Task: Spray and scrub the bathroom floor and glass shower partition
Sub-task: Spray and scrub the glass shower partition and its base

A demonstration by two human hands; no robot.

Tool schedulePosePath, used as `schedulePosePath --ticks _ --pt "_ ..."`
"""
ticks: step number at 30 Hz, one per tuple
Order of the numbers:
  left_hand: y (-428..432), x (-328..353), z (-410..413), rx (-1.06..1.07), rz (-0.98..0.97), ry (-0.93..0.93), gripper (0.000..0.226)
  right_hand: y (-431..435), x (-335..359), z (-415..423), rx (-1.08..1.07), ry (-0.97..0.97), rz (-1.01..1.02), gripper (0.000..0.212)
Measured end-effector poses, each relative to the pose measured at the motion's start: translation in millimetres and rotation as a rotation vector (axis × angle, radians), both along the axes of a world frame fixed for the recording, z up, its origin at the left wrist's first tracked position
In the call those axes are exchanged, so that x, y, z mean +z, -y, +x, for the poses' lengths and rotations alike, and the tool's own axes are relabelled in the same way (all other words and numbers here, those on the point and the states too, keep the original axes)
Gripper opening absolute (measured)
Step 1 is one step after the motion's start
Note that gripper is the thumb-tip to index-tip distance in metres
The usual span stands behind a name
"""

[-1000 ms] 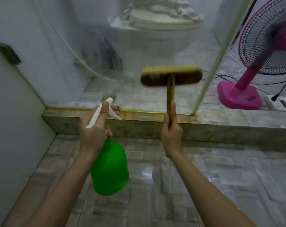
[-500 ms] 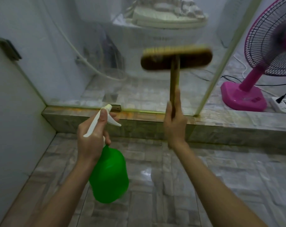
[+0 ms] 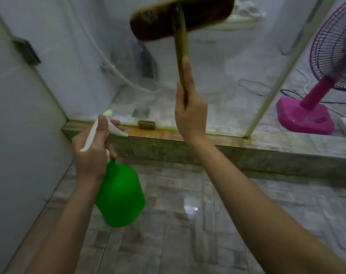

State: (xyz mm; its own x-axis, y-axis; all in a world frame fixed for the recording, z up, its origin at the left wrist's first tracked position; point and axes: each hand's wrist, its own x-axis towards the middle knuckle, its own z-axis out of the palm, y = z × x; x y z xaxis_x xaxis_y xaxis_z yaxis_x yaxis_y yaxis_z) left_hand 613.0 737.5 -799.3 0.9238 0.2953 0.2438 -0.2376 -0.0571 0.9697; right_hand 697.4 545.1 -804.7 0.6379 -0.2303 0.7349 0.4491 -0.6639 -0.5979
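The right hand (image 3: 190, 113) curls its fingers round the brush (image 3: 181, 18) handle, the bristle head well above them at the glass partition (image 3: 89, 56). The left hand (image 3: 91, 149) grips the green spray bottle (image 3: 119, 196), which hangs below its fingers over the floor (image 3: 207, 234)

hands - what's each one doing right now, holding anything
Left hand: grips the green spray bottle at its white trigger head.
Right hand: grips the scrub brush by its wooden handle.
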Motion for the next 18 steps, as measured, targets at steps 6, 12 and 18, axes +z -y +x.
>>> schedulePosePath --ticks 6,12,18 --pt "-16 1 -3 0.043 -0.035 0.02 0.043 25 -117 -58 -0.059 -0.283 -0.152 0.054" --pt "-40 -12 -10 0.158 -0.042 0.002 0.037 -18 -118 -61 0.008 -0.415 -0.152 0.06" --pt "-69 -27 -9 0.244 -0.022 -0.015 0.034 -94 -22 23 0.094 -0.171 -0.414 0.053"
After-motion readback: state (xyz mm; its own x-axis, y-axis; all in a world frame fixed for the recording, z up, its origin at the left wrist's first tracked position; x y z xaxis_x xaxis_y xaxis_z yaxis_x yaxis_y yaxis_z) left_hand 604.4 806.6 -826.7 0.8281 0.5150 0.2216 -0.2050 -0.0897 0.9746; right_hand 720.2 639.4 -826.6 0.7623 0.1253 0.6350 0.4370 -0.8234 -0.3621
